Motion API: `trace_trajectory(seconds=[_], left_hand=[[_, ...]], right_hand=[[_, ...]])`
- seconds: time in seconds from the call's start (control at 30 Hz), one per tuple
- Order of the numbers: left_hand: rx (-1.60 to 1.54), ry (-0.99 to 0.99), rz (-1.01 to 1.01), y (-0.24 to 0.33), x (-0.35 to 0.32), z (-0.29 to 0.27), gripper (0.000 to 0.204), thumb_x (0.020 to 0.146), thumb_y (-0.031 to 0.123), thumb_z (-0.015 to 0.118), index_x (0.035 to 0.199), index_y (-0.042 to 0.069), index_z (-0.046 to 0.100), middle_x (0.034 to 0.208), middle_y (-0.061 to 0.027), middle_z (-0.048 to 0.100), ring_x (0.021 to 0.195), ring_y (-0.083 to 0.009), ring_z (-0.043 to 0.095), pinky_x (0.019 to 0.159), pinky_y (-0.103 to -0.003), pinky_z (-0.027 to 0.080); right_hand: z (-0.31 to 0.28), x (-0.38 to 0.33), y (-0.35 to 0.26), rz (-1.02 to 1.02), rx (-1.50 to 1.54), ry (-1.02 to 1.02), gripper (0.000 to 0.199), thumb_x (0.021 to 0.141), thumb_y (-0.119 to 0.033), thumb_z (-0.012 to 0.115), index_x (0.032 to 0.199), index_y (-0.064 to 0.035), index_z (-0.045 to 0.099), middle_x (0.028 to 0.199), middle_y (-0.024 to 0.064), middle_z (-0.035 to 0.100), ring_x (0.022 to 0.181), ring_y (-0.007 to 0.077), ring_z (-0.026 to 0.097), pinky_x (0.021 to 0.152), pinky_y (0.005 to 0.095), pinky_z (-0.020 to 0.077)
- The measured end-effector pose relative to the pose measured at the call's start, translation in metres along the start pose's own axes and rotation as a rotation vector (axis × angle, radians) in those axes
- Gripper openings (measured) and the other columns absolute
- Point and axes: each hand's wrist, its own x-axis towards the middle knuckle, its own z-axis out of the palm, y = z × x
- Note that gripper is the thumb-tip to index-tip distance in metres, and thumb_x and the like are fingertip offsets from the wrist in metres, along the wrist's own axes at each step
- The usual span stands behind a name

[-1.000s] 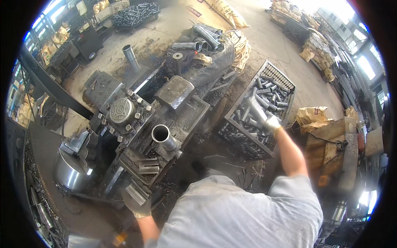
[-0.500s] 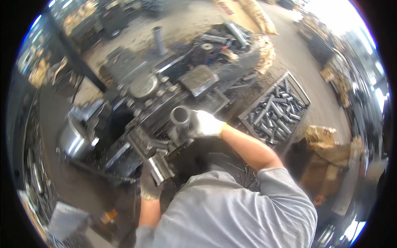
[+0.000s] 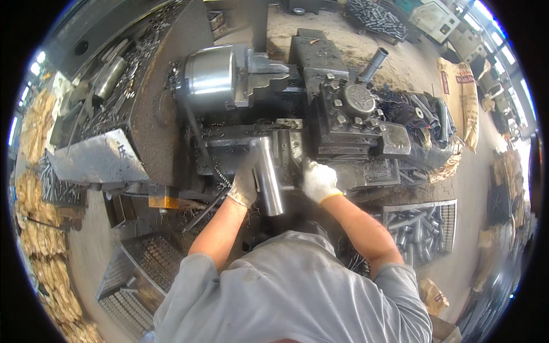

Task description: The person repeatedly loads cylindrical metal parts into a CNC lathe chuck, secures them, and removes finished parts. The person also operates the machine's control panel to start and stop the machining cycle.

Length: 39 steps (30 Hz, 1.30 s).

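Note:
My left hand (image 3: 246,180), in a whitish work glove dirty with dark stains, is closed round a shiny metal tube (image 3: 270,186). The tube slants over the front of a lathe, its lower end toward my body. To its right my right hand (image 3: 320,182), in a cleaner white glove, has its fingers curled at the front of the lathe carriage (image 3: 366,173). Whatever lies inside those fingers is hidden. Beyond my hands are the lathe chuck (image 3: 211,74) with its stepped jaws and, to the right, the square tool post (image 3: 349,114) with its bolts.
A wire basket of cut metal tubes (image 3: 420,234) stands at the right; another wire basket (image 3: 134,274) is at lower left. An upright pipe (image 3: 374,64) rises behind the tool post. Metal parts (image 3: 437,117) and a sack (image 3: 459,97) lie farther right. A sheet-metal panel (image 3: 100,157) juts out left.
The view has swung left. My right hand, earlier by an upright open-ended tube, is now curled at the carriage. My left hand has risen over the lathe front with a tube.

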Motion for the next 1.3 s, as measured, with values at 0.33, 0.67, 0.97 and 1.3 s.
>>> trace_trajectory(seconds=[0.33,0.67,0.97,1.3], left_hand=[[-0.214,-0.178,0.328,0.056,0.001,0.068,0.068,0.114,0.059,0.038,0.15,0.003,0.054,0.135,-0.015,0.066,0.127,-0.0314,0.063,0.112,-0.044,0.049],[0.268,-0.036,0.531,0.059,-0.001,0.006,0.057,0.104,0.036,0.071,0.148,0.001,0.057,0.132,-0.0162,0.073,0.122,-0.0284,0.071,0.108,-0.043,0.054],[-0.035,0.842,0.453,-0.052,-0.12,-0.132,0.035,0.103,0.031,0.07,0.124,0.004,0.066,0.11,-0.0124,0.076,0.096,-0.0267,0.074,0.088,-0.039,0.06],[-0.448,0.959,0.601,0.03,-0.152,-0.158,0.042,0.109,0.053,0.051,0.095,0.017,0.067,0.077,-0.0019,0.061,0.076,-0.0195,0.059,0.073,-0.035,0.048]], right_hand=[[-0.122,0.05,-0.068,-0.066,0.633,-0.297,0.086,0.075,-0.046,0.09,0.14,0.0006,0.059,0.126,0.0275,0.073,0.115,0.0376,0.073,0.101,0.0422,0.0573],[-0.274,0.198,0.009,-0.611,-0.506,0.297,0.061,0.079,-0.021,0.081,0.133,-0.0012,0.06,0.113,0.0225,0.073,0.098,0.0378,0.077,0.079,0.0462,0.0653],[-0.187,0.292,0.031,-0.446,-0.222,-0.472,0.074,0.067,-0.039,0.087,0.129,-0.0027,0.068,0.11,0.0241,0.077,0.102,0.0387,0.076,0.089,0.0469,0.0598],[-0.15,0.335,0.063,-0.397,-0.065,-0.543,0.054,0.071,-0.027,0.085,0.12,-0.0044,0.077,0.093,0.0163,0.077,0.082,0.0241,0.073,0.075,0.0393,0.0582]])
